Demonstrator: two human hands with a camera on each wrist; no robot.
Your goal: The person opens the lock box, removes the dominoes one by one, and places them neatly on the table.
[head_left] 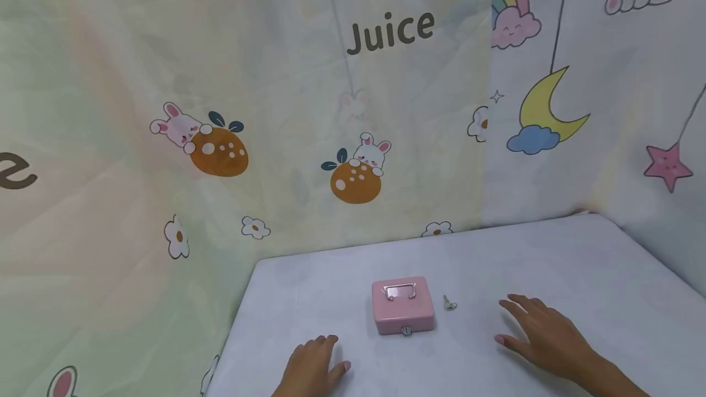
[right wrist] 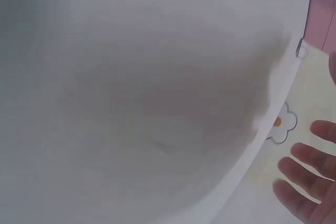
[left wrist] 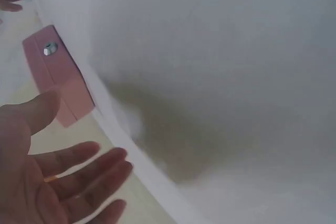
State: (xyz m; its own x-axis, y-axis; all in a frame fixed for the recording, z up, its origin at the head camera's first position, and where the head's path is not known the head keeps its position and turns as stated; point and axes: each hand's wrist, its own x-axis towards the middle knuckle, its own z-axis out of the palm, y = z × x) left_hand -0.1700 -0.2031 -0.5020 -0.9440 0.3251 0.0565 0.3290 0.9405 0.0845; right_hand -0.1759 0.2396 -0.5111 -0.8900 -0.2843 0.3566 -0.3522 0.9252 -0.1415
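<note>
A pink metal cash box (head_left: 403, 306) with a silver handle on its lid sits closed on the white table. Its round lock (head_left: 407, 331) faces the near side, and the left wrist view shows the same lock (left wrist: 50, 49) up close. Just right of the box lies a small set of keys (head_left: 449, 304). My left hand (head_left: 313, 366) hovers in front and to the left of the box, fingers loosely spread, holding nothing. Over the table to the right of the keys, my right hand (head_left: 546, 336) is spread and holds nothing.
The white table (head_left: 579, 256) stretches out around the box, its far edge meeting a hanging printed cloth (head_left: 309, 78) with bunnies, fruit and the word Juice. Another cloth (head_left: 623, 109) with a moon and star hangs along the right side.
</note>
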